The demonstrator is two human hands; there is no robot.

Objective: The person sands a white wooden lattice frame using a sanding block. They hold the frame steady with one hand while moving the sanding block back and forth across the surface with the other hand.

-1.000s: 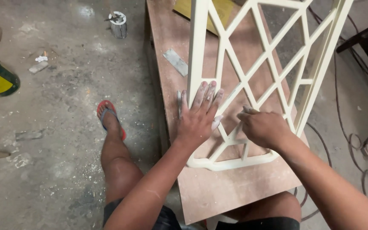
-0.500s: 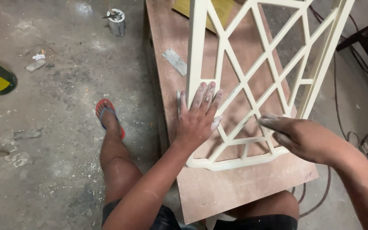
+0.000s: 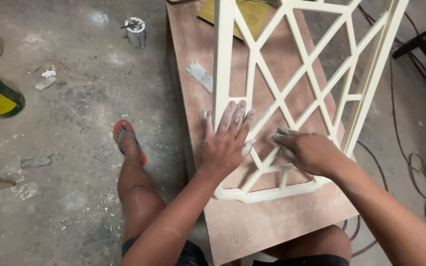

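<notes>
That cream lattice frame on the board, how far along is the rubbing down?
The cream lattice frame already looks evenly coated, so the painting seems done. In hand: the left hand lies flat on its left rail while the right hand presses on a bar near the bottom. What it holds is hidden. The upper bars are untouched now, so how much remains is unclear.

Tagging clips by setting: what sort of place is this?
Probably a small woodworking or furniture workshop. A cream lattice frame lies on a brown board under the left hand and right hand, the concrete floor is dusty and strewn with scraps, and power cables trail on the right.
</notes>
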